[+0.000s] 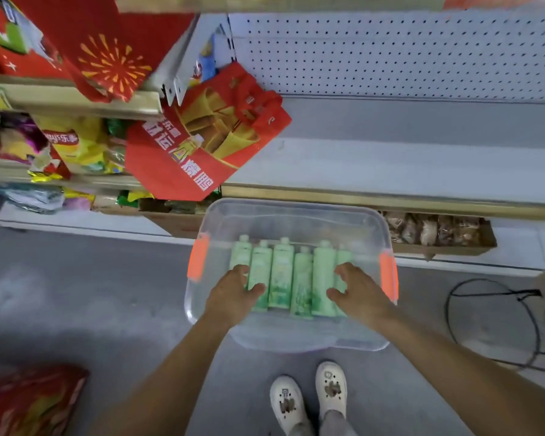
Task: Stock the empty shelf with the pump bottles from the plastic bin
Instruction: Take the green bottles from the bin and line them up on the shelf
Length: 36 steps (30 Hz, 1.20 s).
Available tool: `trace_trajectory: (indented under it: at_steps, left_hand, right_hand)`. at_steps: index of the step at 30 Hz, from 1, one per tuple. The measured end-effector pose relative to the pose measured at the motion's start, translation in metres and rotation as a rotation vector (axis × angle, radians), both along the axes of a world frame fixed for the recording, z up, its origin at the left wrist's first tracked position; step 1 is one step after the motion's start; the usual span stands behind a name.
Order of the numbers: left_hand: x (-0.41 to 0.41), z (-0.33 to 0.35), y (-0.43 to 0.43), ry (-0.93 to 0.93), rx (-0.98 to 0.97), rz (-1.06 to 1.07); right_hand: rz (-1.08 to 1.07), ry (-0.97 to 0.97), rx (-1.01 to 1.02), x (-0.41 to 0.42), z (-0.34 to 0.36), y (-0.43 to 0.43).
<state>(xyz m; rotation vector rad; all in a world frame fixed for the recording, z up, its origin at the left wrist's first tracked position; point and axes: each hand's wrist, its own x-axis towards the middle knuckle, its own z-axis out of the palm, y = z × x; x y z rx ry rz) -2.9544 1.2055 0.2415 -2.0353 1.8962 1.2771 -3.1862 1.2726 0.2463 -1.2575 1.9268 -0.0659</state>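
- The green pump bottles (pixel 291 278) lie flat in a row inside the clear plastic bin (pixel 296 215), which sits on the floor (pixel 92 294) in front of the person.
- About six bottles show, side by side. Each one points its long way from near to far, with the cap at the far end, toward the shelf.
- The empty shelf (pixel 406 158) is farther off and higher up, just past the far edge of the bin. Nothing stands on the part that shows.
- Both hands are down in the bin, right over the near ends of the bottles.
- The left hand (pixel 235 292) is over the left end of the row. Its fingers are spread and bent, with the thumb resting on the second bottle. It is not closed around a bottle yet.
- The right hand (pixel 356 289) is over the right end of the row. Its fingers are also spread and curled down, thumb reaching toward the middle. It holds nothing yet.
- Each hand is just as close to its own side, so either could pick first.
- Both arms reach straight out and down from the near edge, palms facing down.
- I think the next move is to close on a bottle, lift it, and carry it up and away to the shelf.
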Motion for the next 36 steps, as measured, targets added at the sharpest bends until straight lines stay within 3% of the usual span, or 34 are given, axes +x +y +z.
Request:
trace_trajectory:
  at_steps: [7, 13, 24, 31, 36]
  left_hand:
    - [-0.022, -0.083, -0.022, -0.046, 0.094, -0.02]
    - [-0.061, -0.119, -0.061, -0.132, -0.076, -0.217]
    - [-0.104, -0.138, -0.104, -0.425, 0.006, -0.335]
    - [-0.095, -0.127, -0.093, -0.17, 0.105, -0.167]
    - [-0.084, -0.126, -0.061, 0.124, 0.206, -0.036]
  right_hand:
    - [-0.177, 0.01, 0.206, 0.004, -0.081, -0.023]
    - [-0.184, 0.147, 0.196, 0.008, -0.115, -0.04]
    - [-0.343, 0.274, 0.084, 0.019, -0.139, -0.047]
    - [-0.482, 0.128, 0.088, 0.027, -0.136, -0.045]
    - [-0.428, 0.064, 0.058, 0.031, -0.135, -0.041]
